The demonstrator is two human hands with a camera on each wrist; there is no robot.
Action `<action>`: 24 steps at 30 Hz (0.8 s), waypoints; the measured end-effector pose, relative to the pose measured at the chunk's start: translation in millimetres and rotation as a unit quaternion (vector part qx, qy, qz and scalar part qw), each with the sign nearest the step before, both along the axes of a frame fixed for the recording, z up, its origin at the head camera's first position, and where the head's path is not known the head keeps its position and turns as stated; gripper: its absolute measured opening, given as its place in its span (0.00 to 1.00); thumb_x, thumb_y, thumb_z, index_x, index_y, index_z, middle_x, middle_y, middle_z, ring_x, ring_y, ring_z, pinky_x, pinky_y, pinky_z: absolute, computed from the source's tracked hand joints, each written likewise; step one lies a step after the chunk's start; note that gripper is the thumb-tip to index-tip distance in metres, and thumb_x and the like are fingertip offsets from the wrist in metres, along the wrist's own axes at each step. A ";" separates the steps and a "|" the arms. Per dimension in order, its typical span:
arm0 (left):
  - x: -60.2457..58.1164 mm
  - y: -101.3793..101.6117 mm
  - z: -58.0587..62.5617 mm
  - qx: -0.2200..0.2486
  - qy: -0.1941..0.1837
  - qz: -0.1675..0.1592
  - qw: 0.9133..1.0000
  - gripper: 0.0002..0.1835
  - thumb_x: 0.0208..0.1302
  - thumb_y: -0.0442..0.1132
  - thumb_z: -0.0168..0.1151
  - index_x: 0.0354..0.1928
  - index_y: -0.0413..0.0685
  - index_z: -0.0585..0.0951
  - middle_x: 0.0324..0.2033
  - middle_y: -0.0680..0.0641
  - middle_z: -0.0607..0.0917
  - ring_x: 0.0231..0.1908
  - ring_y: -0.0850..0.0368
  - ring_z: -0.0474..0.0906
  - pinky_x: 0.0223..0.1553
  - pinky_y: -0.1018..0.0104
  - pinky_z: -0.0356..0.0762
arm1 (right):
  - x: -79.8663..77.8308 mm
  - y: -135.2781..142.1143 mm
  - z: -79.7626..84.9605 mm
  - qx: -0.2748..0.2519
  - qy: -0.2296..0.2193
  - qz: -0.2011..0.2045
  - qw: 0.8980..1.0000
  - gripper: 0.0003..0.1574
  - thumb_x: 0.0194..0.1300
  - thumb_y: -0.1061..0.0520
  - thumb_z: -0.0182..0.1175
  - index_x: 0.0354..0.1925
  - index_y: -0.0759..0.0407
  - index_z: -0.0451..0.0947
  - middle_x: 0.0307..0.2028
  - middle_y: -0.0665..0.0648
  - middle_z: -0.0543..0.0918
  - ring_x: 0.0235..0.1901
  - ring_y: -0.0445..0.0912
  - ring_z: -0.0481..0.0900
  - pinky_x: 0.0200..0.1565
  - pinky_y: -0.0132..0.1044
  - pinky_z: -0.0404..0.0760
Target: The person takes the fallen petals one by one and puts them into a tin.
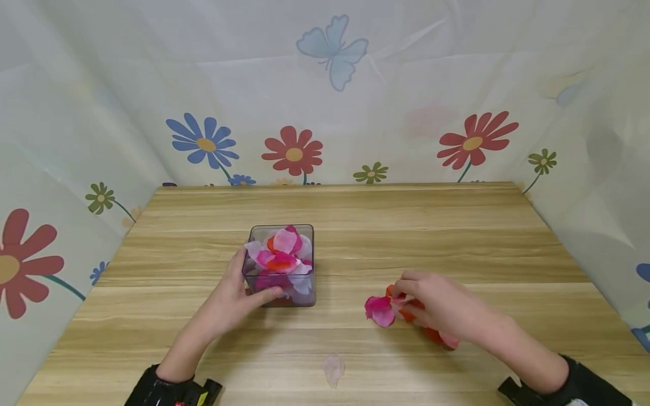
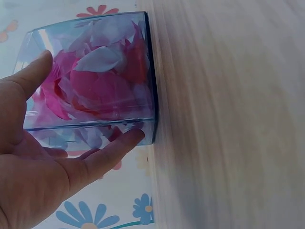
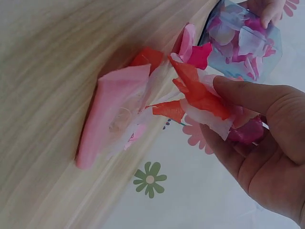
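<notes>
A clear square plastic box (image 1: 304, 293), filled with pink, white, magenta and orange artificial petals (image 1: 284, 241), stands upright on the table. My left hand (image 1: 225, 304) holds it from the left, thumb on one wall and fingers against another; the left wrist view shows the petals (image 2: 102, 90) through the plastic. To the right of the box, my right hand (image 1: 442, 304) pinches several orange, white and pink petals (image 3: 202, 98) between thumb and fingers. Just below these in the head view, a few loose petals (image 3: 116, 100) lie on the wood, partly hidden by the hand.
A single pale petal (image 1: 333, 369) lies near the front of the wooden table (image 1: 406, 225). White cloth (image 1: 396, 113) printed with flowers and a butterfly hangs behind the table and along both sides.
</notes>
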State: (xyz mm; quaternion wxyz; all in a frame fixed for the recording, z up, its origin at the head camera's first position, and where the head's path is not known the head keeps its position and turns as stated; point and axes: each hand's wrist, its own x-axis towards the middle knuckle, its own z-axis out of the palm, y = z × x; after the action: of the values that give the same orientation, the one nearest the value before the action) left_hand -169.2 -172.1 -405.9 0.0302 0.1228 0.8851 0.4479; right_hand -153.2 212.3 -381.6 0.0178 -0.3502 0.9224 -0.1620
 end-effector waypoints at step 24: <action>-0.9 0.9 -2.7 -0.005 0.033 -0.014 0.999 0.59 0.54 0.56 0.74 0.76 0.44 0.47 0.65 0.45 0.61 0.66 0.48 0.61 0.64 0.51 0.61 | -14.6 -3.6 25.0 -0.066 0.036 0.018 0.997 0.16 0.48 0.70 0.76 0.33 0.57 0.83 0.30 0.45 0.81 0.30 0.38 0.81 0.34 0.22 0.79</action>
State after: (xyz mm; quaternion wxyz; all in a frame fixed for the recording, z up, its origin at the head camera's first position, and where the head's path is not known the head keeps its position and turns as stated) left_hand -170.1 -171.2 -408.6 0.0075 0.1498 0.8860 0.4388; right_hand -167.8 208.7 -356.6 -0.0354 -0.3727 0.9034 -0.2092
